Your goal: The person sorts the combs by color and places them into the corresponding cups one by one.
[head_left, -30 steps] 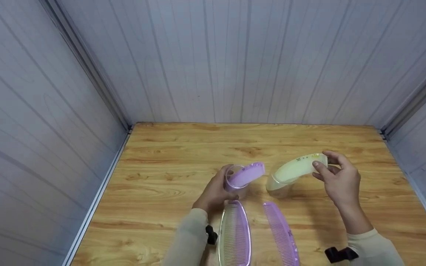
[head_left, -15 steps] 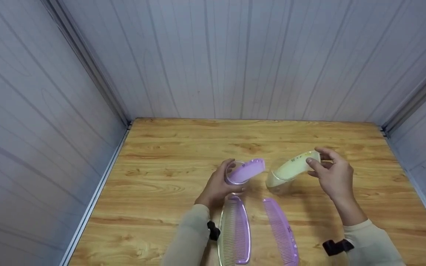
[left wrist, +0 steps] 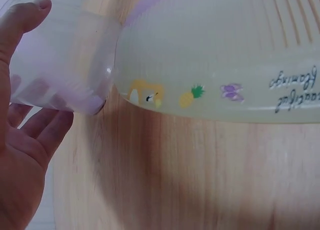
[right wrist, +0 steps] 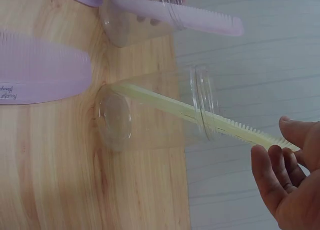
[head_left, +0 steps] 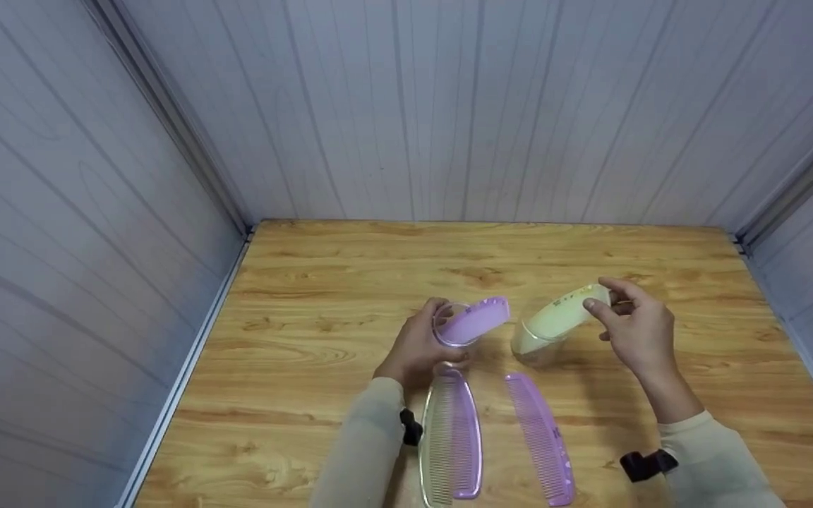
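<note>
My left hand (head_left: 417, 346) grips a clear plastic cup (left wrist: 95, 50), its thumb and fingers on opposite sides. A purple comb (head_left: 480, 321) leans in that cup, its upper end sticking out to the right. My right hand (head_left: 639, 331) pinches the top end of a pale yellow comb (head_left: 565, 310) between thumb and fingers. The yellow comb slants down inside a second clear cup (right wrist: 155, 132), which stands on the table; its lower end reaches near the cup's bottom in the right wrist view.
Nearer me, another pale yellow comb (head_left: 437, 437) lies beside and partly over a purple comb (head_left: 476, 430). Right of them lies a further purple comb (head_left: 540, 441). The wood-grain table (head_left: 308, 310) is bounded by grey panel walls (head_left: 435, 120) at the back and sides.
My right hand has shifted slightly left, and the yellow comb's top end moved with it toward its cup. My left hand keeps its grip on the other cup. The head view has tilted a little.
</note>
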Motion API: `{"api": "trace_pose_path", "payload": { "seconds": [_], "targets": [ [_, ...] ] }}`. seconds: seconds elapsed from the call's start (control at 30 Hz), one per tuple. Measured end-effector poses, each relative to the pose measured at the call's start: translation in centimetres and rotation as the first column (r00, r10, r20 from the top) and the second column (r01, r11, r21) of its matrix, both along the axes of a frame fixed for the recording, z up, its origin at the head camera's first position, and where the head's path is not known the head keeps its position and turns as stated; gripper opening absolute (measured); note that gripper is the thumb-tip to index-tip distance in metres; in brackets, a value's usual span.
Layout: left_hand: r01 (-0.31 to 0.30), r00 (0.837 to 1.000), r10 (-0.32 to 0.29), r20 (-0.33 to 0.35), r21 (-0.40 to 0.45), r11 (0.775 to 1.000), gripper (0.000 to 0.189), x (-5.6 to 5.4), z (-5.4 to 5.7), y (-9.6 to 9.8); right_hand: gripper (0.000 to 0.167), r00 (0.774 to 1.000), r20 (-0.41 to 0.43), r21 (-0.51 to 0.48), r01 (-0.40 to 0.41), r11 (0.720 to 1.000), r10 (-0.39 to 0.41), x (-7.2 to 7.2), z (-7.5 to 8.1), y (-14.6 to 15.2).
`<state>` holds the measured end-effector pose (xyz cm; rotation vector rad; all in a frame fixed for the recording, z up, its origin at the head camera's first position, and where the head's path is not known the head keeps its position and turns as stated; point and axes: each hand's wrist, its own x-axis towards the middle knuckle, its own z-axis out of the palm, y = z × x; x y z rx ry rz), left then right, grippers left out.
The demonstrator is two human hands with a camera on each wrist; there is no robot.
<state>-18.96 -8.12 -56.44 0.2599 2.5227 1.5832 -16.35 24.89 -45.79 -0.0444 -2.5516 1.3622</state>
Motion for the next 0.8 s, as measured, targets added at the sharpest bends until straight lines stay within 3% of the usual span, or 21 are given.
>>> {"api": "trace_pose_path", "payload": {
  "seconds": [0.2,0.47,0.8],
  "targets": [
    [0.01,1.0,-0.01,-0.006,-0.022,1.0,0.099,-0.03,0.05,-0.1,0.043,1.0,-0.007,0.012,-0.005,1.0,0.006,-0.16,-0.21,-0.07],
    [0.016,1.0,-0.016,0.027,-0.009,1.0,0.094,0.15,-0.08,-0.01,0.04,1.0,-0.001,0.003,-0.023,1.0,0.023,-0.02,-0.58,-0.15],
    [0.035,0.999,-0.036,-0.025,-0.018,0.999,0.093,0.03,-0.19,-0.09,0.039,1.0,-0.015,0.011,-0.01,1.0,0.01,0.64,-0.52,-0.04]
  ]
}}
